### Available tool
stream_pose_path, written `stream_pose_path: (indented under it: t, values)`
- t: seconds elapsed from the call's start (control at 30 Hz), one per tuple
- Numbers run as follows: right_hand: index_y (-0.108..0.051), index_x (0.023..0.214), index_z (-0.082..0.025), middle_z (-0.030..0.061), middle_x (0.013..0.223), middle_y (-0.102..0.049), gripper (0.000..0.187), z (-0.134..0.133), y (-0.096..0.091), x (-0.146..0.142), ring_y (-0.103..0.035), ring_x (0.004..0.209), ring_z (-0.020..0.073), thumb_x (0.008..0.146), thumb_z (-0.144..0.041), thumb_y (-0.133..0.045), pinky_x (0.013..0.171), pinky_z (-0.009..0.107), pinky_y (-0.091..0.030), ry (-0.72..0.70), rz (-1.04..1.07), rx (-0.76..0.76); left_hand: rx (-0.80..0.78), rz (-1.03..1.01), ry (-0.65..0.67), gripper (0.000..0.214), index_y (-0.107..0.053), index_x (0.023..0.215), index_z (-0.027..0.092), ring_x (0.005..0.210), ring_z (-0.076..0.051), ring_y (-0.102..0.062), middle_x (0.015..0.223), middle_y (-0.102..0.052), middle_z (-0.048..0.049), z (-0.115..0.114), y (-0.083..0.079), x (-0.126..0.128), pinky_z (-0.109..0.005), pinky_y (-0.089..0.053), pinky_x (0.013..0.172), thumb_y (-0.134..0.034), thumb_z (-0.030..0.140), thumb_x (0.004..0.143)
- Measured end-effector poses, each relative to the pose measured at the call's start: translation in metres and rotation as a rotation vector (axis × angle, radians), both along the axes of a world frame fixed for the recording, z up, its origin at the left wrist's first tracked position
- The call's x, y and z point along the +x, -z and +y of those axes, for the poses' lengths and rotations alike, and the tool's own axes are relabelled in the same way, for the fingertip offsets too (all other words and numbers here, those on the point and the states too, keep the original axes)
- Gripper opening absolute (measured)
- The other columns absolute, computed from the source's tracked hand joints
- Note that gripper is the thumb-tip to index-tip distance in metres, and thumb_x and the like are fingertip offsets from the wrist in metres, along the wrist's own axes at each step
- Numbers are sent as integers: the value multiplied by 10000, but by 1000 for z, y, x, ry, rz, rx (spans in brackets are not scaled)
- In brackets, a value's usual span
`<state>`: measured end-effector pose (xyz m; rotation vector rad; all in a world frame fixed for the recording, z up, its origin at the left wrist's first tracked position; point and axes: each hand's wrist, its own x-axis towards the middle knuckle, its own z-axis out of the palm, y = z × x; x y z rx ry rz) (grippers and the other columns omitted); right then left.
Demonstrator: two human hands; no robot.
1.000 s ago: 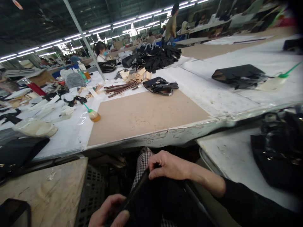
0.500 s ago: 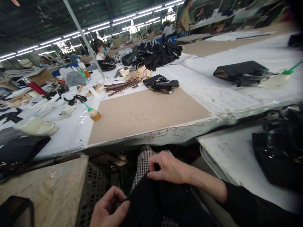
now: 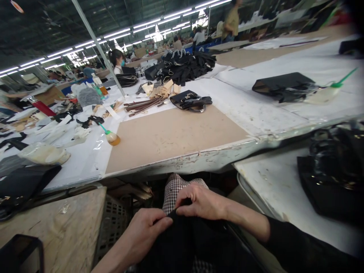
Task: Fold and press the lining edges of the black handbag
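Down in the lap, near the bench edge, the soft black leather piece point(image 3: 196, 242) lies over checked trousers point(image 3: 174, 186). The left hand point(image 3: 148, 231) has slid up from the piece's lower left side and now pinches its top edge, fingers pressed together. The right hand point(image 3: 200, 203), curled, pinches that edge just beside it, much as before. Both grips now meet on one edge. The tan board point(image 3: 173, 136) lies beyond on the bench.

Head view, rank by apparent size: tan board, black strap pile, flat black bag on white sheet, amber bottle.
1. tan board
2. black strap pile and flat black bag: they look alike, and the pile lies farther off, so unranked
3. amber bottle
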<state>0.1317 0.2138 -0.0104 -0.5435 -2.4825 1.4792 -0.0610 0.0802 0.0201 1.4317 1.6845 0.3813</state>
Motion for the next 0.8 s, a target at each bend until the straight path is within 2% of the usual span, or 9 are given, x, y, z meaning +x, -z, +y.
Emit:
stream_pose_path:
  t: [0.07, 0.17, 0.27, 0.33, 0.43, 0.5, 0.6, 0.73, 0.8]
  values:
    - [-810, 865, -206, -3, 826, -782, 81, 1, 2, 4, -713, 778, 165, 821, -228, -747, 715, 226, -475, -5, 0, -15, -1, 36, -64, 366, -710, 711, 179, 703, -152, -542, 690, -589, 29, -20, 3, -8, -223, -357, 638, -584, 427, 948]
    - [-809, 871, -205, -2, 840, -785, 84, 1, 2, 7, -717, 795, 166, 831, -229, -739, 730, 229, -479, -22, 16, -24, -8, -15, -134, 293, -786, 906, 201, 828, -197, -653, 848, -737, -10, -48, 1, -21, -227, -441, 741, -602, 428, 934]
    - [-798, 851, -206, -9, 834, -780, 65, 0, -1, 8, -712, 792, 162, 826, -224, -741, 739, 232, -476, -20, 26, -19, -65, -127, -170, 277, -767, 1063, 205, 936, -225, -685, 980, -773, -30, -55, -10, -26, -245, -480, 827, -614, 381, 914]
    - [-773, 854, -199, -11, 823, -768, 54, -2, -4, 8, -700, 774, 159, 809, -214, -747, 714, 232, -471, -3, 7, -40, -93, -142, -151, 303, -728, 1153, 223, 951, -219, -674, 1024, -764, -20, -43, -20, -21, -247, -482, 827, -652, 307, 872]
    - [-685, 952, -196, -30, 787, -732, 220, -5, -7, 8, -653, 697, 145, 754, -198, -781, 611, 219, -434, 50, -25, -110, -57, -105, -48, 351, -696, 1157, 253, 913, -205, -646, 1026, -745, 5, -8, -28, -4, -243, -457, 777, -719, 254, 808]
    - [-623, 971, -203, -46, 773, -711, 306, -8, -7, 10, -627, 671, 135, 722, -178, -799, 584, 212, -414, 80, -8, -138, -15, -132, 8, 224, -708, 999, 217, 834, -193, -619, 915, -719, 17, 17, -24, 10, -245, -428, 726, -745, 275, 786]
    - [-606, 900, -197, -45, 781, -695, 263, -9, -3, 15, -628, 692, 132, 719, -141, -789, 601, 209, -429, 131, 46, -186, -16, -243, 19, 178, -666, 837, 164, 731, -153, -532, 758, -611, 44, 46, -8, 27, -233, -376, 658, -775, 219, 708]
    - [-672, 903, -193, -23, 815, -707, 89, -3, -8, 35, -655, 764, 152, 827, -179, -715, 698, 239, -484, 128, 69, -134, -17, -272, 60, 199, -594, 801, 165, 683, -125, -457, 710, -521, 68, 55, 4, 35, -224, -341, 609, -759, 211, 702]
    - [-691, 1042, -205, 8, 914, -736, 141, -4, -19, 57, -676, 862, 182, 926, -236, -619, 810, 289, -514, 158, 34, -78, -15, -225, 78, 179, -596, 840, 174, 663, -126, -453, 692, -522, 74, 52, 5, 33, -228, -333, 590, -724, 210, 720]
